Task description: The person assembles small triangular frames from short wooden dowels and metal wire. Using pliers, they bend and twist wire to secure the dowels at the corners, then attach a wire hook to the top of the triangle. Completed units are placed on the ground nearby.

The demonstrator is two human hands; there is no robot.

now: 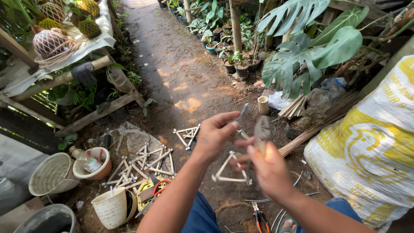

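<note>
My left hand [214,136] pinches a thin strip and steadies a small triangular frame of bamboo sticks [230,169] that hangs between both hands. My right hand [268,168] grips a hand tool [261,131] whose worn head points up, close beside the left fingers. Both hands are raised over the dirt ground in front of my knees. The frame's far corner is hidden behind my right hand.
A pile of finished bamboo frames [142,166] lies on the ground at left, with bowls and a white pot [111,208]. Red-handled pliers [260,218] lie near my foot. A large white and yellow sack [366,146] stands right. Potted plants [235,60] line the dirt path.
</note>
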